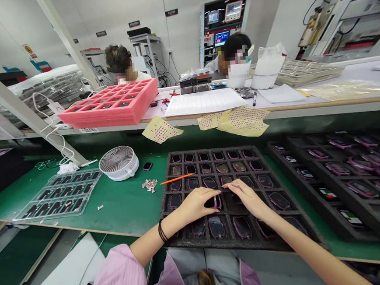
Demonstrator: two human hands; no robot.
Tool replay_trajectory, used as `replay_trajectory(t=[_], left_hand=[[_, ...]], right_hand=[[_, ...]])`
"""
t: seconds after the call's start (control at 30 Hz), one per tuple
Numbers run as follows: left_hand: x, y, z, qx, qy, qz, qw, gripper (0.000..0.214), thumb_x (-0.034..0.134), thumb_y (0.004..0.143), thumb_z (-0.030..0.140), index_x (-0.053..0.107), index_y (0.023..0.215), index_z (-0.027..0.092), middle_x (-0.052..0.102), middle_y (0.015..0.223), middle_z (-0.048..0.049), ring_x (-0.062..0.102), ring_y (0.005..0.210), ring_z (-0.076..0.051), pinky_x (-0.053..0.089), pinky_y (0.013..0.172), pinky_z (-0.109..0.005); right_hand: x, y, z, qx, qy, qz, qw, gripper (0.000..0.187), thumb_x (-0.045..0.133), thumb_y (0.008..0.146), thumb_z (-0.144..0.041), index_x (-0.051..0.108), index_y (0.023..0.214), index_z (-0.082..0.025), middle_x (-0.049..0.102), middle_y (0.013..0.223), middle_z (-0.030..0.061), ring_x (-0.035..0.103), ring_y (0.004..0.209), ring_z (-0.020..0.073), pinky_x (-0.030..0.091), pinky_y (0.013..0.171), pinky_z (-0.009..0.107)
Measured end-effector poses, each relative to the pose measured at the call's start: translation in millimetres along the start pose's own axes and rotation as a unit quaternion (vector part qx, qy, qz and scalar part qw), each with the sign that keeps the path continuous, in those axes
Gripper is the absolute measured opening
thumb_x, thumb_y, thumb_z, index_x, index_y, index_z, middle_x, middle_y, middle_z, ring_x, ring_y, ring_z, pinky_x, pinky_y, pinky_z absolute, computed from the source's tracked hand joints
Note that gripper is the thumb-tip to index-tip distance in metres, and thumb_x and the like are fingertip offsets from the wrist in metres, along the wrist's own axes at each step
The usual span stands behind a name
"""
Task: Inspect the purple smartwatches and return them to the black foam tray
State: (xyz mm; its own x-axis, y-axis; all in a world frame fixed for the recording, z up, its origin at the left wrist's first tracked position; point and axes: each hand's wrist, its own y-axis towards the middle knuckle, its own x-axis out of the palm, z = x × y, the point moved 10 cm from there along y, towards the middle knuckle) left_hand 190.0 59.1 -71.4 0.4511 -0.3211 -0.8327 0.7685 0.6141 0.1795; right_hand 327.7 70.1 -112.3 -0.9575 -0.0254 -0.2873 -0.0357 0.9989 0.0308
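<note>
A black foam tray (166, 206) lies in front of me, its compartments holding watch cases with dark screens and purple-pink rims. My left hand (196, 202) is over the middle of the tray, thumb and fingers closed around the edges of one purple-rimmed watch case (217, 201). Just to the right, my right hand (245, 195) reaches over a neighbouring compartment with its fingers bent together. Whatever those fingertips hold, if anything, is hidden. An orange stick (176, 178) rests across the tray's left edge.
Left of the tray are a white fan (118, 163), a loose watch case (147, 166), small pale pieces (150, 185) and a clear plastic tray (62, 194). More black trays (308, 197) stand at right. A pink foam tray (108, 106) sits on the shelf; two people sit beyond.
</note>
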Motion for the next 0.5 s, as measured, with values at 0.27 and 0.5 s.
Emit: replay_trajectory(t=[0.27, 0.5], left_hand=[[-20.4, -33.7, -19.9, -0.048, 0.136, -0.003, 0.99, 0.054, 0.059, 0.086, 0.044, 0.048, 0.135, 0.026, 0.056, 0.133, -0.0094, 0.054, 0.117, -0.024, 0.041, 0.099, -0.042], [7.5, -62.7, -35.0, -0.025, 0.196, -0.087, 0.976, 0.047, 0.026, 0.101, 0.035, 0.025, 0.147, 0.031, 0.024, 0.156, -0.0034, 0.019, 0.144, -0.024, 0.015, 0.116, -0.054]], right_hand=[[24.7, -13.2, -4.0, -0.129, -0.32, -0.022, 0.938, 0.041, 0.038, 0.094, -0.033, 0.058, 0.126, -0.017, 0.063, 0.098, 0.0134, 0.06, 0.096, 0.0283, 0.048, 0.089, 0.047], [44.5, -50.9, -59.4, -0.29, -0.454, 0.004, 0.843, 0.049, 0.035, 0.099, -0.038, 0.04, 0.143, -0.016, 0.038, 0.148, 0.0152, 0.035, 0.136, 0.0296, 0.034, 0.108, 0.052]])
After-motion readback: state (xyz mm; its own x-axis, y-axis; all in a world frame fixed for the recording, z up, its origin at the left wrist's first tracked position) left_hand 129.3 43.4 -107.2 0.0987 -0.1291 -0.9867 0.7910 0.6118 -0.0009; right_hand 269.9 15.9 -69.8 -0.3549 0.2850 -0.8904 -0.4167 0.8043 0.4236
